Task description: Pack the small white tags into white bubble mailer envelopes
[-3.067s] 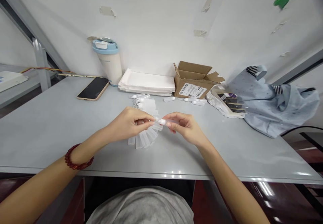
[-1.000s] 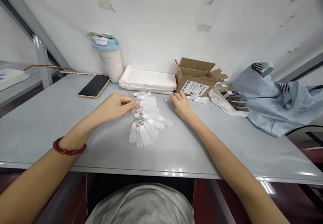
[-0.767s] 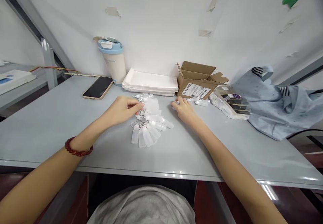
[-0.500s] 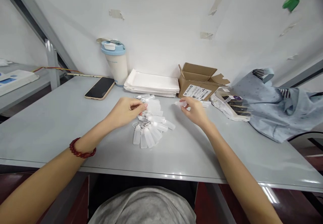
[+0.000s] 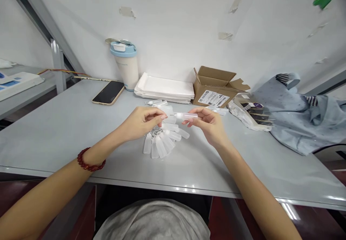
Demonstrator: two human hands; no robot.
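Note:
My right hand (image 5: 207, 123) pinches a small translucent plastic bottle (image 5: 186, 116) between thumb and fingers. The bottle lies level, its narrow tip pointing left toward my left hand (image 5: 147, 122). That left hand is closed, thumb pressed to fingertips; what it grips, if anything, is too small to make out. Several more translucent bottles (image 5: 161, 146) lie fanned out on the table below and between my hands, with thin white loops at their necks. A few others (image 5: 159, 103) sit just beyond my left fingers, partly hidden by them.
Behind the hands stand a stack of white envelopes (image 5: 164, 87) and an open cardboard box (image 5: 213, 88), with more small bottles (image 5: 220, 110) in front of it. A tumbler (image 5: 127, 67) and a phone (image 5: 108, 93) are at left. Blue cloth (image 5: 300, 114) and a plastic-wrapped package (image 5: 251, 114) lie right.
My right hand has come left with the small bottle, bringing its tip close to my left fingers. The left hand has shifted slightly right, still pinched.

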